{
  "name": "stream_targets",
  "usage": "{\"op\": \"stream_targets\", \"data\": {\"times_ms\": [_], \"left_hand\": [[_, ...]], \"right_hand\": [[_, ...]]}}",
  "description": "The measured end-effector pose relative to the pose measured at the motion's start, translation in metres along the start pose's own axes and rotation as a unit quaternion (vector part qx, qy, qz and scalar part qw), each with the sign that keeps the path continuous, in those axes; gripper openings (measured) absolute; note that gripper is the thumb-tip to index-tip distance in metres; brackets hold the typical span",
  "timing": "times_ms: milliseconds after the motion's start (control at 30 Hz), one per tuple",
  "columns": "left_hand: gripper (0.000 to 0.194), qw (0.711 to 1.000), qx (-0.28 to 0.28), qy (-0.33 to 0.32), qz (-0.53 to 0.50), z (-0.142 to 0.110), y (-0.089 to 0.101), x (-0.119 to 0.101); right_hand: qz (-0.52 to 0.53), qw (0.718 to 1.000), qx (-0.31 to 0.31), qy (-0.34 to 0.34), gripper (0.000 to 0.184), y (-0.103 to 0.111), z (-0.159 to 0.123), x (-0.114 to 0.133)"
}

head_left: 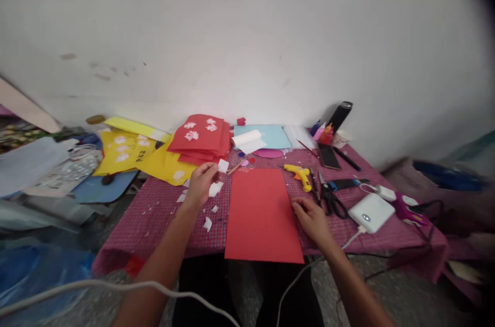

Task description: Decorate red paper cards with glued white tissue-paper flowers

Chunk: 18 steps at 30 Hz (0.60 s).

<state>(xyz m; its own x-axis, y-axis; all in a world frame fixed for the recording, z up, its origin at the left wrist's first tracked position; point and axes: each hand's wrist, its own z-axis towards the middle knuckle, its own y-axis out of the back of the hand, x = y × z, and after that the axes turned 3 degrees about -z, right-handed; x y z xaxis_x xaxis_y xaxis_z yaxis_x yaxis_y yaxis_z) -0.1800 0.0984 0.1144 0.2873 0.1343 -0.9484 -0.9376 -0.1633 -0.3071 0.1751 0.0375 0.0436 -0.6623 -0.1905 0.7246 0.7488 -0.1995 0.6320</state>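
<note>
Left hand [205, 182] pinches one small white paper piece [223, 165].

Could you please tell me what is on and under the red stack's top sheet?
White flower shapes sit on the top sheet; below it, edges of more red sheets show. Their covered surfaces cannot be seen.

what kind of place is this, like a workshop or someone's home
Probably an improvised craft corner, perhaps at home: the cloth-covered table by a plain wall holds a yellow glue gun, scissors and a stack of red sheets with white paper flowers.
</note>
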Motion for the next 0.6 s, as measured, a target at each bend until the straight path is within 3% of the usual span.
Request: {"op": "stream_targets", "data": {"times_ms": [133,200,333,433,500,600], "left_hand": [[0.025,0.996,-0.02,-0.033,-0.086,0.034,-0.041,0.012],[0.024,0.994,-0.011,-0.048,-0.097,0.044,-0.05,0.017],[0.021,0.998,0.019,-0.044,-0.044,0.049,-0.05,0.03],[0.02,0.997,0.052,-0.051,0.007,0.045,-0.045,0.034],[0.019,0.996,0.067,-0.054,0.012,0.043,-0.044,0.034],[0.018,0.996,0.073,-0.05,0.012,0.04,-0.045,0.032]], "right_hand": [[-0.053,0.996,-0.064,-0.042,0.035,0.026,0.034,0.005],[-0.13,0.988,-0.031,-0.073,0.034,0.039,0.061,0.008],[-0.314,0.936,0.083,-0.136,0.032,0.044,0.106,0.011],[-0.368,0.905,0.134,-0.165,0.035,0.035,0.122,0.007],[-0.37,0.901,0.139,-0.18,0.041,0.03,0.125,0.003],[-0.33,0.918,0.103,-0.192,0.045,0.031,0.125,-0.002]]}}
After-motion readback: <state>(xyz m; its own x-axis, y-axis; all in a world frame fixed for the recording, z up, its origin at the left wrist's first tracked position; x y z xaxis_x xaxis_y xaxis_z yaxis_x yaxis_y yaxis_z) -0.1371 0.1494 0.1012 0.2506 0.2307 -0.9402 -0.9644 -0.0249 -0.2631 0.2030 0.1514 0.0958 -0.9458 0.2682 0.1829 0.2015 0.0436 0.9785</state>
